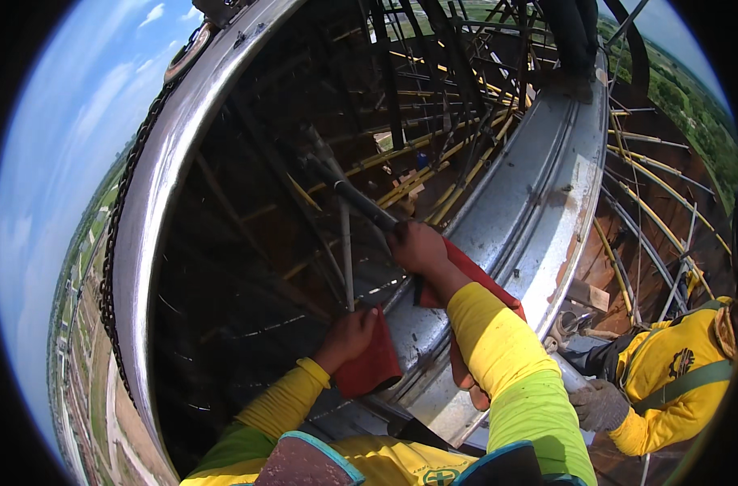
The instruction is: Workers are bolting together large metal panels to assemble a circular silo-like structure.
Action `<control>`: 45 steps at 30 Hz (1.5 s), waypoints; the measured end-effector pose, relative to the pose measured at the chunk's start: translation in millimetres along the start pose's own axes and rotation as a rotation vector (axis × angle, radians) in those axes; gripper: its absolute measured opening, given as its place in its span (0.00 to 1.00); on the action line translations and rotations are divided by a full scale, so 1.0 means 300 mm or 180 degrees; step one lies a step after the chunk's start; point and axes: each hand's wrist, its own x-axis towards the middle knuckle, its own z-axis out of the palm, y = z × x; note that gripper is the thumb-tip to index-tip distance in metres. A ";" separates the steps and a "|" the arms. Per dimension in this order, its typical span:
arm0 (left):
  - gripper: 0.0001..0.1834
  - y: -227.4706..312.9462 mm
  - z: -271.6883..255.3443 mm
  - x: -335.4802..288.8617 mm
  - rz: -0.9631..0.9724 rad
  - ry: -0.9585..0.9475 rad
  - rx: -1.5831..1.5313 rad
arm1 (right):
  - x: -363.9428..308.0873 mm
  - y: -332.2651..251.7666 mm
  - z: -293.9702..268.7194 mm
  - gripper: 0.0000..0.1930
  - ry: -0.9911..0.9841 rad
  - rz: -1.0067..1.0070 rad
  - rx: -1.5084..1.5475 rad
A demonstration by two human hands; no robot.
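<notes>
My right hand (421,248) is closed round the near end of a dark, thick bar (365,204). The bar slants up and away to the left, and its far end blurs into the dark structure. Lower and to the left, my left hand (348,340) is curled into a fist at the lower end of a thin pale rod (346,259). Red, leather-like pieces lie by both hands: one red piece (370,358) hangs beside my left fist, another red piece (486,279) runs under my right wrist. Beneath them passes a curved, ribbed metal beam (510,215).
A broad curved metal rim (154,194) with a chain (110,267) along it rises at left, above ground far below. At lower right a gloved co-worker in yellow (684,377) holds a grey tube. Another person's legs (569,40) stand on the beam. Yellow poles (656,219) lie below right.
</notes>
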 end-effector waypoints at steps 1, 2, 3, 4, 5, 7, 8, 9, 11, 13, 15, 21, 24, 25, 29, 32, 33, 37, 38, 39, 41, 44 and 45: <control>0.28 -0.003 0.004 0.000 -0.0016 -0.0004 0.0003 | -0.001 0.000 0.001 0.19 0.0005 0.0002 -0.0004; 0.27 -0.007 0.007 0.003 -0.0032 -0.0007 0.0006 | -0.001 0.000 0.002 0.19 0.0027 -0.0006 -0.0016; 0.27 -0.012 0.009 0.003 -0.0032 -0.0012 0.0004 | -0.004 0.002 0.006 0.19 0.0043 -0.0009 -0.0027; 0.27 -0.018 0.010 0.003 0.0037 0.0004 -0.0068 | -0.003 0.004 0.010 0.19 0.0041 -0.0003 -0.0028; 0.27 -0.024 0.011 0.001 0.0105 0.0022 -0.0139 | -0.001 0.005 0.014 0.18 0.0054 -0.0028 -0.0026; 0.26 -0.009 0.004 0.004 0.0106 -0.0017 -0.0141 | 0.001 0.008 0.013 0.18 0.0065 -0.0046 -0.0026; 0.26 -0.003 0.002 0.004 0.0107 -0.0048 -0.0141 | 0.000 0.011 0.012 0.18 0.0066 -0.0050 -0.0049; 0.26 -0.012 0.002 0.005 0.0102 -0.0040 -0.0136 | 0.001 0.006 0.012 0.18 0.0066 -0.0070 -0.0067; 0.26 -0.038 0.009 0.012 0.0065 -0.0073 -0.0126 | 0.002 -0.001 0.009 0.18 0.0064 -0.0100 -0.0041; 0.26 -0.041 0.013 0.014 0.0084 -0.0071 -0.0131 | 0.002 0.000 0.006 0.18 0.0066 -0.0114 -0.0021; 0.25 -0.034 0.010 0.014 0.0104 -0.0074 -0.0136 | 0.002 0.002 0.005 0.18 0.0040 -0.0070 -0.0015; 0.25 0.003 0.000 0.004 0.0049 -0.0056 -0.0127 | 0.006 0.015 0.012 0.18 0.0044 -0.0073 -0.0023; 0.25 0.007 0.000 0.002 0.0058 -0.0061 -0.0240 | 0.006 0.015 0.012 0.19 0.0010 -0.0047 0.0016; 0.25 -0.001 0.004 0.002 0.0065 -0.0034 -0.0283 | 0.006 0.011 0.011 0.19 0.0002 -0.0053 0.0009; 0.26 -0.010 0.013 0.008 0.0115 -0.0015 -0.0426 | 0.006 0.013 0.010 0.18 0.0014 -0.0064 0.0002; 0.27 -0.027 0.020 0.014 0.0061 -0.0037 -0.0445 | 0.010 0.021 0.017 0.18 0.0033 -0.0074 -0.0022; 0.27 -0.034 0.019 0.012 0.0055 -0.0035 -0.0463 | 0.007 0.013 0.015 0.18 0.0025 -0.0087 -0.0003; 0.26 -0.045 0.015 0.013 -0.0050 -0.0050 -0.0316 | 0.002 -0.001 0.004 0.18 -0.0010 -0.0096 -0.0002; 0.26 -0.043 0.013 0.011 -0.0009 0.0005 -0.0268 | 0.002 -0.002 0.003 0.18 -0.0006 -0.0120 0.0043; 0.26 -0.043 0.017 0.013 0.0000 -0.0006 -0.0298 | 0.003 0.000 0.000 0.18 -0.0003 -0.0127 0.0066; 0.25 -0.044 0.024 0.019 0.0046 -0.0022 -0.0264 | 0.000 0.000 -0.003 0.18 0.0014 -0.0067 0.0014; 0.25 -0.055 0.030 0.020 0.0064 0.0019 -0.0236 | -0.001 0.001 0.001 0.17 0.0075 -0.0058 0.0021; 0.25 -0.047 0.026 0.018 0.0065 0.0027 -0.0247 | -0.001 0.000 0.002 0.17 0.0103 -0.0073 0.0048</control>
